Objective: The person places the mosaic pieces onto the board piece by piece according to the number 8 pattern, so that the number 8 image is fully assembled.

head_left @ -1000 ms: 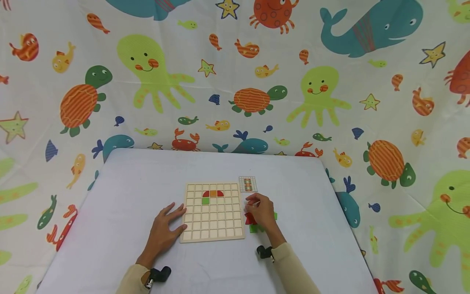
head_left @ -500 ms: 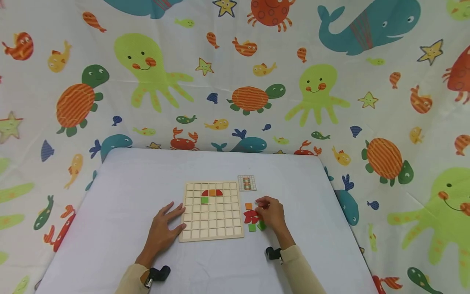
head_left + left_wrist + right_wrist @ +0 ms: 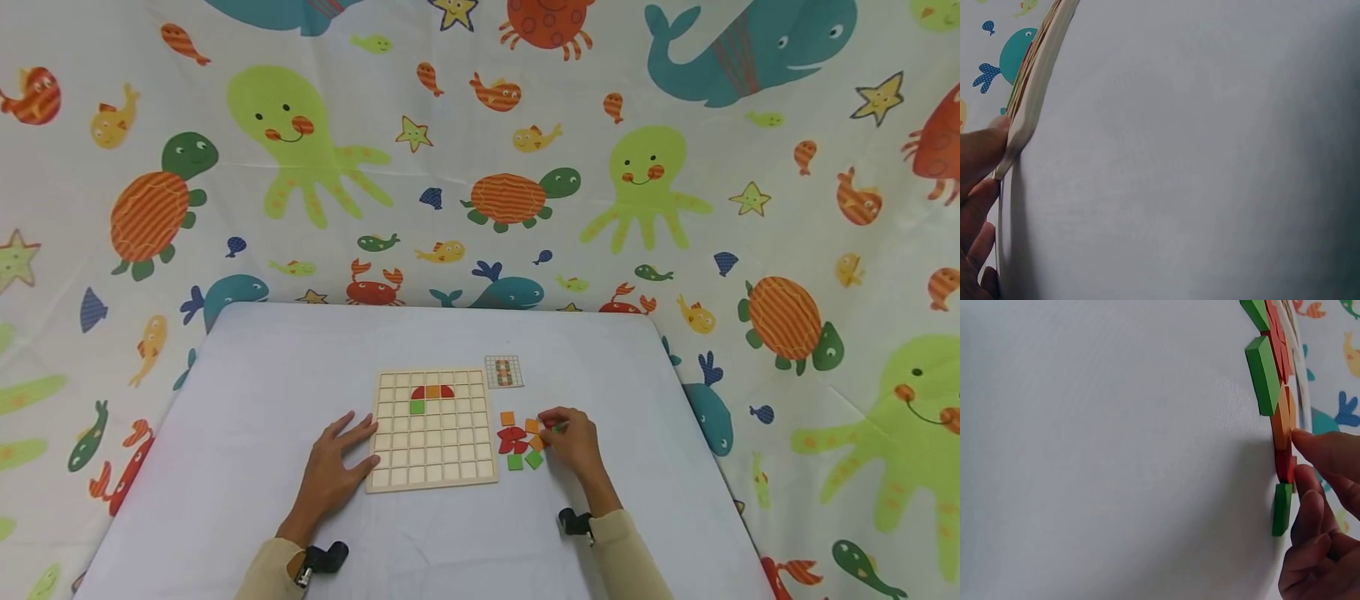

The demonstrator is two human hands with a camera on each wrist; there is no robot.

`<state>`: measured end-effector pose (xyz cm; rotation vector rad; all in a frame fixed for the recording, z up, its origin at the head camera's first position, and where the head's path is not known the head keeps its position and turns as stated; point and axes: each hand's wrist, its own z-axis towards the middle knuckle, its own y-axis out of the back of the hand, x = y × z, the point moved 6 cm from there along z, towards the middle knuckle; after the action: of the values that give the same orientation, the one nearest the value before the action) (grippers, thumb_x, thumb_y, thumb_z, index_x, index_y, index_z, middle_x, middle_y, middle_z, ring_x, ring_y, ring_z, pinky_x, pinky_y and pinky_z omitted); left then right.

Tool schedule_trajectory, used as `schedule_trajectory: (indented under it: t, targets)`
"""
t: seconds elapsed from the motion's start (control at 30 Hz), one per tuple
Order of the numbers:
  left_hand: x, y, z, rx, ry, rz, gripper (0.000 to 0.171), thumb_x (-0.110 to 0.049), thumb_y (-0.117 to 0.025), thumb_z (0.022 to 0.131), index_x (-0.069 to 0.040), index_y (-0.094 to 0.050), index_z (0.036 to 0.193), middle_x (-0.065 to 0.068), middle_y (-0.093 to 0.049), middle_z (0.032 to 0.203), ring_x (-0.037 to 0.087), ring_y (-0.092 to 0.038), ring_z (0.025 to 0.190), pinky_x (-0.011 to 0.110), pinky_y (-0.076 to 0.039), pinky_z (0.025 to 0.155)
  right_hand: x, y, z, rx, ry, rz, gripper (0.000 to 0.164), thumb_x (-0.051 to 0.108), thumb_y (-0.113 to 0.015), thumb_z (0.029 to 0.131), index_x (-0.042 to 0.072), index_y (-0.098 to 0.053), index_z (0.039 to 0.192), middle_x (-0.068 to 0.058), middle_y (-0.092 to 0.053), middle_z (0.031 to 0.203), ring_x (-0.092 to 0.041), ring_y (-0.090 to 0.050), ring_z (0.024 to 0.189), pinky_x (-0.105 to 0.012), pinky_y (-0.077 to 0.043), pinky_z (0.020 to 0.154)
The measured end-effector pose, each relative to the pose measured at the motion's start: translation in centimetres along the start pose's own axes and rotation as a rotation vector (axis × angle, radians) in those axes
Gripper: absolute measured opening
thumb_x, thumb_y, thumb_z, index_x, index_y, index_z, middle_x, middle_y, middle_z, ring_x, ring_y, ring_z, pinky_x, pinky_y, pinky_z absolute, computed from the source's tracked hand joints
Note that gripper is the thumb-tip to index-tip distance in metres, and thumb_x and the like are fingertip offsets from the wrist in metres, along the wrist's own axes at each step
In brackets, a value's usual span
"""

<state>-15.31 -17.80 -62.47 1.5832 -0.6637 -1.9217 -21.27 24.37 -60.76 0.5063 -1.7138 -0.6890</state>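
A wooden grid board (image 3: 435,450) lies on the table. Set in its upper cells are an orange square (image 3: 432,392) between two red rounded pieces (image 3: 447,392), and a green square (image 3: 417,407) below the left one. My left hand (image 3: 335,467) rests spread against the board's left edge, thumb and fingers touching the rim. To the right of the board, my right hand (image 3: 576,446) is over loose pieces, thumb and index finger apart around a red piece (image 3: 1284,464). A green block (image 3: 1282,509) lies beside it. Whether the fingertips touch the red piece cannot be told.
Loose red pieces (image 3: 512,439), orange squares (image 3: 507,418) and green squares (image 3: 515,462) lie between board and right hand. A small pattern card (image 3: 504,372) lies by the board's top right corner. A printed sea-animal cloth (image 3: 480,125) hangs behind the white table (image 3: 300,350).
My right hand has moved right across the loose pieces, uncovering orange, red and green ones. My left hand stays at the board's edge. The board's pieces are unchanged.
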Motion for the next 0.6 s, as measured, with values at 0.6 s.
schedule_trajectory:
  t: [0.6]
  targets:
    - [0.1, -0.1, 0.0, -0.001, 0.013, -0.011, 0.058, -0.014, -0.087, 0.085, -0.008, -0.070, 0.139, 0.012, -0.063, 0.152, 0.047, -0.041, 0.152, 0.075, -0.032, 0.118, -2.3, 1.8, -1.6, -0.089, -0.063, -0.015, 0.026, 0.010, -0.082, 0.091, 0.011, -0.076, 0.116, -0.006, -0.065, 0.088, -0.023, -0.057, 0.084, -0.029, -0.045, 0.068]
